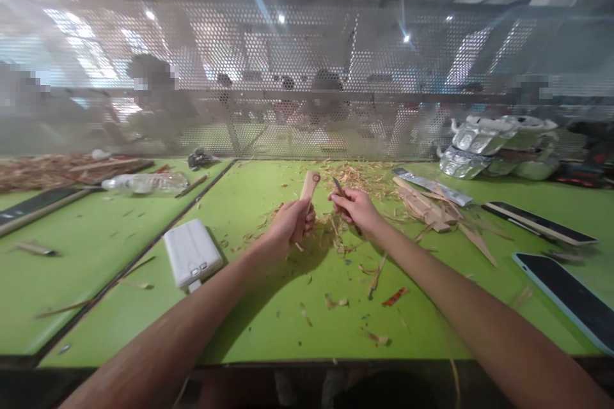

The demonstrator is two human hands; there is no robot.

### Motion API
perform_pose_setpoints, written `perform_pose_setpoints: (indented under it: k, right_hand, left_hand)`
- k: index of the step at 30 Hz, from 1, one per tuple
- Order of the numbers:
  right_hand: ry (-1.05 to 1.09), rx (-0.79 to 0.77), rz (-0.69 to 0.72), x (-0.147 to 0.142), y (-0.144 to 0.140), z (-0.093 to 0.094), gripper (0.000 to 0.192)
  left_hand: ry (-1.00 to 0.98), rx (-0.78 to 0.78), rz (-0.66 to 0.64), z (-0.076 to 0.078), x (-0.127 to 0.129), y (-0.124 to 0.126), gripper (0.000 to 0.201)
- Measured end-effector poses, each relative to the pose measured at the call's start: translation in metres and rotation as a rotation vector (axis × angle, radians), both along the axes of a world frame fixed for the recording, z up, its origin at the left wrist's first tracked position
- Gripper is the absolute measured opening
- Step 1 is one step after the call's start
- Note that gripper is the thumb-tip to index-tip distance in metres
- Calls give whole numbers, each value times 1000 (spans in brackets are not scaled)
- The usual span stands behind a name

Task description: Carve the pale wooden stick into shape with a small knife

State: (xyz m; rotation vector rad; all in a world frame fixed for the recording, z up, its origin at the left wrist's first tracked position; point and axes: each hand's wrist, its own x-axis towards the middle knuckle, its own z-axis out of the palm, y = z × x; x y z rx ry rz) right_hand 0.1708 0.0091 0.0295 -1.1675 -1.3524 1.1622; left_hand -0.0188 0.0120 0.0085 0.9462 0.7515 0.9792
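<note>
My left hand is closed around a flat, pale wooden piece, which tilts up and away from me with a round dark mark near its top end. To its right, my right hand grips a slim carving knife. The dark blade points up and left, a small gap from the wood, and part of the handle shows below my fingers. Both hands are above the green table. Curled wood shavings lie behind and around them.
A white power bank is at left, near a plastic bottle. On the right are wood strips, a black sharpening-stone-like bar, a phone and foil-wrapped bundles. A perforated metal screen borders the far edge, people behind it.
</note>
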Motion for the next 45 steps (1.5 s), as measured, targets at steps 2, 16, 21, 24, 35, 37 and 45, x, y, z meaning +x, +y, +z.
perform_pose_setpoints:
  k: [2, 16, 21, 24, 35, 37, 45]
  right_hand:
    - [10, -38, -6, -2, -2, 2, 11]
    - [118, -271, 171, -15, -16, 6, 15]
    - [105, -260, 129, -26, -18, 2, 27]
    - [56, -280, 150, -24, -18, 3, 35]
    - [-71, -232, 104, -12, -12, 5, 16]
    - [-66, -173, 32, -3, -9, 8, 18]
    - [-203, 165, -113, 27, 7, 23, 20]
  left_hand:
    - [-55, -15, 39, 2, -2, 1, 18]
    - [-85, 161, 219, 10, -7, 8, 18]
    - [75, 294, 199, -1, -2, 10, 20]
    - [129, 404, 198, 1, 0, 5, 25]
    - [470, 720, 300, 1, -6, 10, 34]
    - [469, 718, 171, 1, -8, 10, 44]
    - [451, 569, -497, 18, -15, -8, 101]
